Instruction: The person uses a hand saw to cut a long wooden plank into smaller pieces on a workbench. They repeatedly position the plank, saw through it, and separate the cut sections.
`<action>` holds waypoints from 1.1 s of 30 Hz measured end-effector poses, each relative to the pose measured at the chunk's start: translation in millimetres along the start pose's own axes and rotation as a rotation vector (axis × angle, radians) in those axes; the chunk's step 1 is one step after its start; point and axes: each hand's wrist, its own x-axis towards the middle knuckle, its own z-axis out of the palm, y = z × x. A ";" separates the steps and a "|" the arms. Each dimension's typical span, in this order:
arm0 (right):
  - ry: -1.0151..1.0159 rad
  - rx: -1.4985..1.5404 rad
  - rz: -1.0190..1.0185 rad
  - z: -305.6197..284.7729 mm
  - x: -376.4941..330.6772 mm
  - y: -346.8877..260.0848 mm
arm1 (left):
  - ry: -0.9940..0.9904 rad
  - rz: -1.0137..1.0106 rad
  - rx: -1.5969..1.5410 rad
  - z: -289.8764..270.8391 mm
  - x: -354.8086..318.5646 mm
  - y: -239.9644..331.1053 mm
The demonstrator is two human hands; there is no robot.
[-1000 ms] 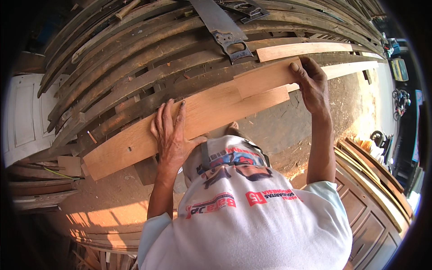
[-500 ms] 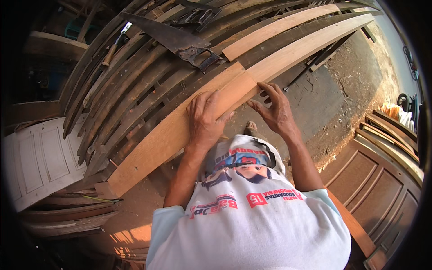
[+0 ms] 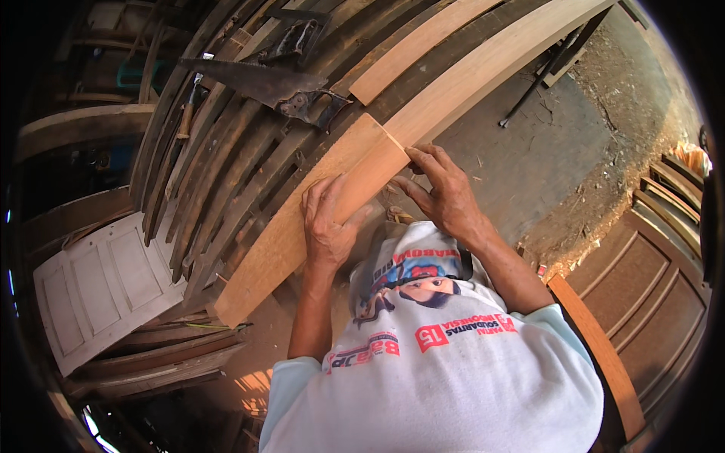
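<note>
A light brown wooden board lies slanted over a row of dark timbers, its far end beside a longer pale plank. My left hand grips the board midway, fingers over its top and thumb along the near side. At the board's far right corner, my right hand holds the edge between bent fingers and thumb. Whether the strip under my left fingers is a second piece or the board's own side, I cannot tell. A handsaw with a dark blade rests on the timbers beyond the board.
Another dark-handled tool and a chisel-like tool with a wooden handle lie on the timbers. A white panelled door leans at left. Brown panelled doors stand at right, beside an orange-brown plank.
My view has shifted, so the saw and timbers appear further left and the white door further right. Both hands stay on the board, with the right still at its end corner.
</note>
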 end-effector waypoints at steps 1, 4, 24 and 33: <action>0.006 0.017 -0.006 -0.7 0.2 0.4 | 0.008 0.000 0.003 1.3 -0.4 -0.1; 0.015 0.047 -0.001 -0.3 0.0 2.3 | 0.028 -0.007 -0.003 3.7 -0.6 2.7; -0.041 -0.040 -0.107 -8.4 10.5 19.6 | 0.053 0.022 0.017 7.7 0.8 -0.1; -0.056 -0.176 -0.236 -12.0 20.1 22.0 | 0.099 0.043 0.000 9.3 -0.5 -3.3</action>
